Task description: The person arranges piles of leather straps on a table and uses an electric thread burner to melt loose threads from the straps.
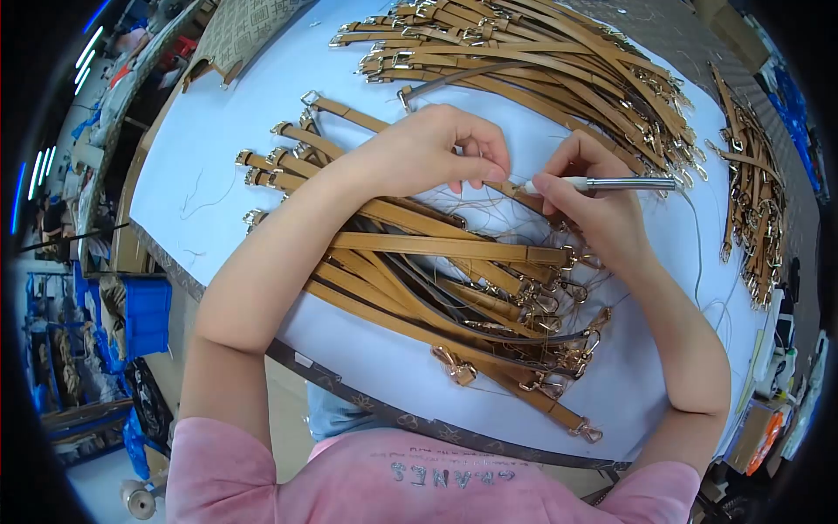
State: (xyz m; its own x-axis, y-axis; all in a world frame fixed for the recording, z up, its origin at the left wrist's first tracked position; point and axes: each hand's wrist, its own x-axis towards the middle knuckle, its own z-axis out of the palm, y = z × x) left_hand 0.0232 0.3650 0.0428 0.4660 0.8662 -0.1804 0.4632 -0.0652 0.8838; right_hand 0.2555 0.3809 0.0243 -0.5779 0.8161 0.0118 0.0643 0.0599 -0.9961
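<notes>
while pinching a strap [529, 200] with left hand [436, 144], gripped pen-like tool [633, 184] in right hand [602, 210], seemingly treating strap, next needing steady aim.

strap [529, 200]: tan, narrow, is slanting down rightward just above and right of the frame's middle, partly hidden | pen-like tool [630, 183]: white front, silver barrel, is pointing left, nearly level, right of centre; tip is sitting at the strap, contact unclear; thin cord [697, 229] is trailing from its right end
</notes>
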